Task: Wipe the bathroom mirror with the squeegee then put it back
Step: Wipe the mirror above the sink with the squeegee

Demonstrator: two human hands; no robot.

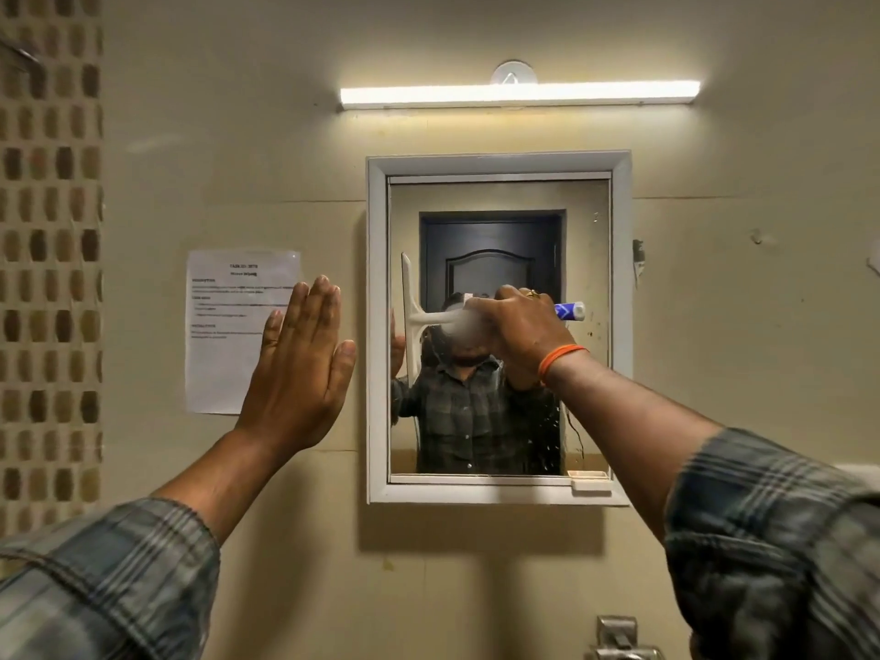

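A white-framed bathroom mirror [585, 259] hangs on the beige wall straight ahead. My right hand [519, 328] grips the handle of a white squeegee [412, 316], whose blade stands upright against the left part of the glass; the handle's blue-and-white end pokes out to the right of my fist. My left hand [302, 364] is held flat with fingers together, palm toward the wall, just left of the mirror frame, and it holds nothing. Water droplets speckle the lower right of the glass. The mirror reflects a person in a plaid shirt and a dark door.
A lit tube light [519, 93] is mounted above the mirror. A printed paper sheet [228, 335] is taped to the wall at left. Mosaic tiles [50, 278] cover the far-left wall. A metal tap fitting [619, 640] shows at the bottom edge.
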